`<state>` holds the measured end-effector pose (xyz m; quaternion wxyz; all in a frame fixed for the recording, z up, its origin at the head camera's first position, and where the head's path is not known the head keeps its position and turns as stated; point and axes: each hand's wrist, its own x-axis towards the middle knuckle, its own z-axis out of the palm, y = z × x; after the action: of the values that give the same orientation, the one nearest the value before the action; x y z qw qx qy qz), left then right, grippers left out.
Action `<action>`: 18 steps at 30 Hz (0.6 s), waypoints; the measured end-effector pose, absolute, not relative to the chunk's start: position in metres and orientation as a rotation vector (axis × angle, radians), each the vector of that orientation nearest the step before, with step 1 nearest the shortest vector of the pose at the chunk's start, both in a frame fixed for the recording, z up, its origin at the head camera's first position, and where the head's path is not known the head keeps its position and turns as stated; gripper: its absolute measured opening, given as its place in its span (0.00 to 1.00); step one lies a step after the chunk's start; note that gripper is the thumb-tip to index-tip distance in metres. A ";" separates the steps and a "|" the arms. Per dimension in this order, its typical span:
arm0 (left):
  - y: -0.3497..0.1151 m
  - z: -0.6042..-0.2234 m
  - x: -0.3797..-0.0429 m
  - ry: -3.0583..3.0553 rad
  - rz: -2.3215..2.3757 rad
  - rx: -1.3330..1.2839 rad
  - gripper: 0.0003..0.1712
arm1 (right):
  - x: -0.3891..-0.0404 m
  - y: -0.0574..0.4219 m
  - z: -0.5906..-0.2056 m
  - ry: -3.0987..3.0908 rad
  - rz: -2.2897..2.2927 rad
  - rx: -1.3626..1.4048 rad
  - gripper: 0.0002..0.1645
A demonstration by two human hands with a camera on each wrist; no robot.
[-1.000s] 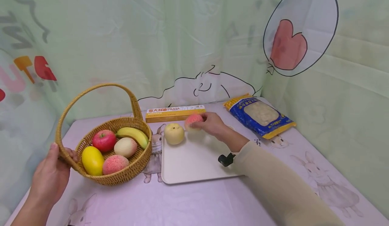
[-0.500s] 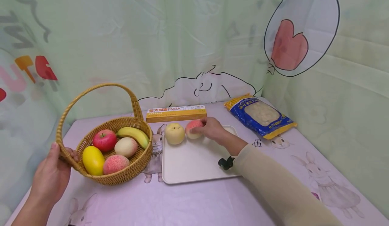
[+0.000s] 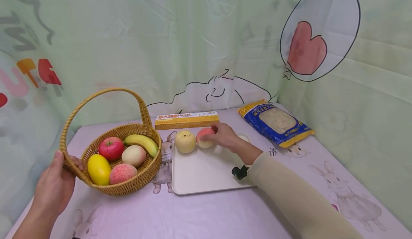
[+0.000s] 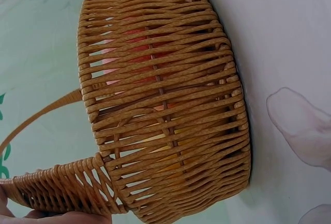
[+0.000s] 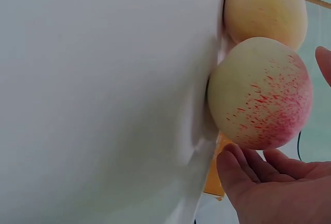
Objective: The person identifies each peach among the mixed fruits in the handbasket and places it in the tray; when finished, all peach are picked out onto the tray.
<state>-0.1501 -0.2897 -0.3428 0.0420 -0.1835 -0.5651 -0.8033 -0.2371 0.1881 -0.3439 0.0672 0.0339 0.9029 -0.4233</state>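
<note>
My left hand (image 3: 55, 183) grips the wicker basket (image 3: 141, 178) where its arched handle meets the rim; in the left wrist view fingers (image 4: 77, 218) wrap the handle base. The basket holds a red apple (image 3: 111, 148), banana (image 3: 141, 143), yellow mango-like fruit (image 3: 98, 169), pale peach (image 3: 133, 155) and pink peach (image 3: 123, 174). On the white tray (image 3: 206, 174), a pink-and-cream peach (image 5: 261, 94) rests beside a pale yellow round fruit (image 3: 185, 141). Around that peach my right hand (image 3: 226, 138) is spread, a gap showing between one digit and the fruit in the right wrist view.
Behind the tray lies a yellow pasta box (image 3: 186, 120). A blue-and-yellow pasta bag (image 3: 276, 123) lies at the back right. Printed curtains hang close behind the table (image 3: 206, 217). A dark strap piece (image 3: 239, 172) sticks out from the right sleeve.
The peach in my right hand has come down slightly onto the tray beside the yellow fruit, and the fingers have loosened around it. My left hand and the basket stay put.
</note>
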 end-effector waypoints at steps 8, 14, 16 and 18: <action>-0.291 -0.343 -0.150 -1.768 -2.440 -0.533 0.22 | -0.237 0.186 -0.327 2.741 -1.285 0.054 0.54; -0.291 -0.341 -0.149 -1.793 -2.418 -0.527 0.23 | -0.240 0.180 -0.314 2.742 -1.304 0.023 0.56; -0.291 -0.342 -0.149 -1.780 -2.428 -0.532 0.23 | -0.240 0.177 -0.311 2.748 -1.298 0.001 0.57; -0.291 -0.342 -0.148 -1.768 -2.436 -0.537 0.22 | -0.240 0.174 -0.307 2.750 -1.295 -0.019 0.57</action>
<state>-0.1485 -0.2910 -0.3421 0.0418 -0.1756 -0.5777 -0.7961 -0.2397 0.1743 -0.3072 0.0508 -0.0063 0.9035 -0.4255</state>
